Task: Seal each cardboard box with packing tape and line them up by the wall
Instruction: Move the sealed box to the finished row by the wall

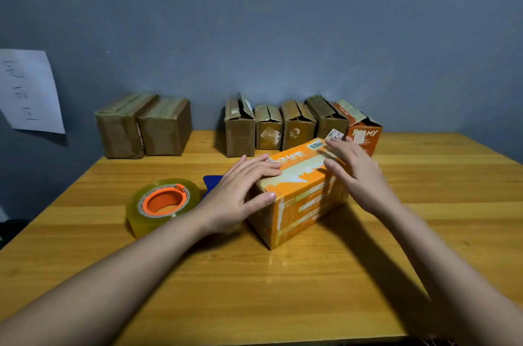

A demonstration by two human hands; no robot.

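An orange cardboard box [300,198] lies at an angle in the middle of the wooden table [283,289], its top flaps down. My left hand [240,192] rests flat on its near-left top edge, fingers straight, thumb on the front corner. My right hand [356,173] lies flat over the far right of the top. A big roll of clear packing tape [162,204] with an orange core sits to the left of the box. Two taped brown boxes [144,127] stand together by the wall at the back left.
Several brown boxes with loose top flaps [283,127] and one orange box [365,130] stand in a row at the back by the blue-grey wall. A blue object [212,181] peeks out behind my left hand. A paper sheet [28,91] hangs on the wall at left.
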